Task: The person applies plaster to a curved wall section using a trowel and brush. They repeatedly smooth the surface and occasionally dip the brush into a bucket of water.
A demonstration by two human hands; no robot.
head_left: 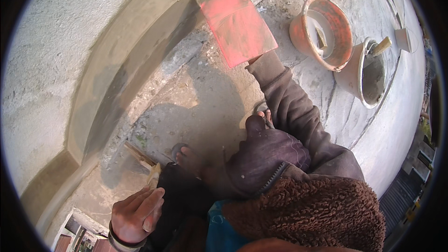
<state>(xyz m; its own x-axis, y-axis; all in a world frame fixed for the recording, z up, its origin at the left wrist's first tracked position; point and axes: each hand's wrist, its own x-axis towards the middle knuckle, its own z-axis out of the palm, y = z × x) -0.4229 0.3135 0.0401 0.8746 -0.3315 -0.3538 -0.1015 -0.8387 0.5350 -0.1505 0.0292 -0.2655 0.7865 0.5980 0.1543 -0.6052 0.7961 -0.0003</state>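
Note:
A flat red plastering float point(238, 24), smeared with grey, is at the end of my outstretched right arm, close to the base of the wall. Its board covers nearly all of my right hand point(253, 59); the grip behind it is out of sight. Low on the left, my left hand point(136, 214) is closed, fingers bent and pressed together. A pale tan, frayed-looking piece point(154, 173) shows just past its fingertips, too unclear to name. The curved wall point(88, 116) has a smooth, damp-looking grey-brown band along its foot.
An orange tub point(298, 32) with pale liquid and a small block inside stands at the right. Beside it, a bucket point(349, 77) holds grey mix and a wooden-handled tool point(381, 46). A stick point(136, 153) lies near my foot point(189, 158). Rubble lines the wall's foot.

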